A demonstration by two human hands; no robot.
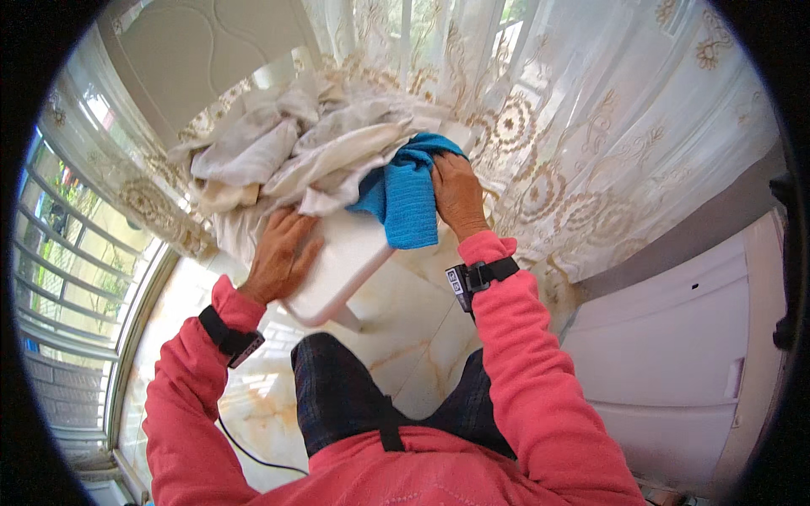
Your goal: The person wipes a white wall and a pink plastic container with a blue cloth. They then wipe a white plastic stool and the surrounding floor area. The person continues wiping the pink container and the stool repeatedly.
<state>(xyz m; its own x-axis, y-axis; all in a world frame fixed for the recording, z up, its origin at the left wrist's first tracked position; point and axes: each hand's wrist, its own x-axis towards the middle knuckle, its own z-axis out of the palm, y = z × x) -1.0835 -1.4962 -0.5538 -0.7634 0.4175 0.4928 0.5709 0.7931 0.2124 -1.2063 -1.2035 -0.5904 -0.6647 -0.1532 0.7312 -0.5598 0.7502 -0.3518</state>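
A heap of crumpled whitish cloths (278,143) lies on a small white table (346,253) with rounded corners. At its right side a bright blue textured cloth (409,198) is bunched, and one end hangs over the table's edge. My right hand (460,196) is at the right side of the blue cloth, its fingers closed on the folded fabric; the fingertips are partly hidden. My left hand (283,253) rests on the near left part of the table, with fingers stretched out and their tips against the lower edge of the whitish heap.
Sheer embroidered curtains (591,152) hang behind and to the right of the table. A barred window (76,253) is on the left. At the right stands a white panel (666,337), like a door. The floor (396,329) has glossy marbled tiles, and a black cable (253,455) hangs near my left arm.
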